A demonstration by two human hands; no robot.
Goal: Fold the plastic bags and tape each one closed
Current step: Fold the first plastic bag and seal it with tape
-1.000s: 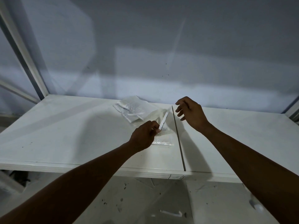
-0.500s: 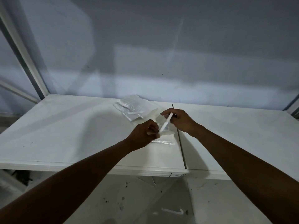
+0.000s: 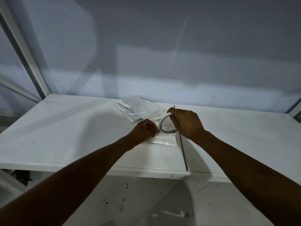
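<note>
A thin roll of tape [image 3: 163, 122] stands tilted over the middle of the white table [image 3: 68, 128]. My right hand [image 3: 187, 122] grips its top and right side. My left hand [image 3: 145, 130] pinches at the roll's left edge, where the tape's loose end seems to be. Just in front of both hands lies a folded clear plastic bag [image 3: 162, 141], flat on the table. A loose pile of clear plastic bags [image 3: 135, 110] sits behind the hands, near the wall.
A dark seam [image 3: 183, 149] runs front to back through the tabletop, right of the folded bag. The table's front edge [image 3: 114, 168] is close to me. White frame posts [image 3: 24, 51] rise at the left. Scraps lie on the floor [image 3: 172, 213] below.
My right hand came in from the right and took hold of the tape roll, turning it so its ring faces me. The left hand stayed at the roll's left edge.
</note>
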